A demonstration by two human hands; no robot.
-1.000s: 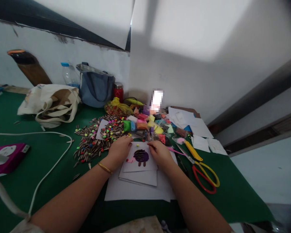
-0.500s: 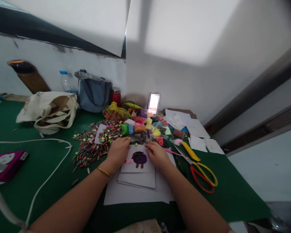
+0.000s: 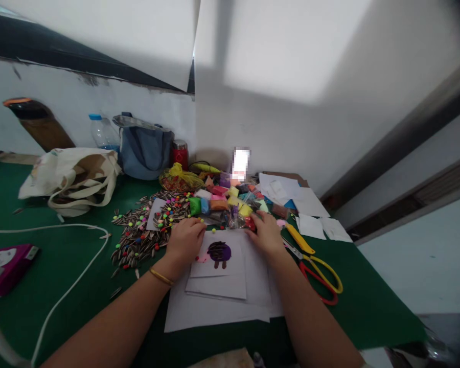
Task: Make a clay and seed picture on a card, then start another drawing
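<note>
My left hand (image 3: 184,239) rests with curled fingers on the upper left corner of a small white card (image 3: 216,260) that bears a purple clay figure (image 3: 219,252). The card lies on a stack of white paper sheets (image 3: 218,304). Off to the right of the card, my right hand (image 3: 266,234) has its fingers closed round a small red packet (image 3: 250,223) at the edge of a heap of coloured clay packets (image 3: 226,200). A gold bangle (image 3: 160,276) sits on my left wrist.
Sunflower seeds and coloured beads (image 3: 145,232) spread left of the card. Yellow-and-red scissors (image 3: 316,263) lie at the right. A cream tote bag (image 3: 72,176), blue bag (image 3: 143,151), bottle (image 3: 99,132) and red cup (image 3: 179,152) stand by the wall. A white cable (image 3: 69,286) crosses the green table (image 3: 371,312).
My right hand has left the card's upper right corner and moved right and up to the red packet in the clay heap. The left hand stays on the card.
</note>
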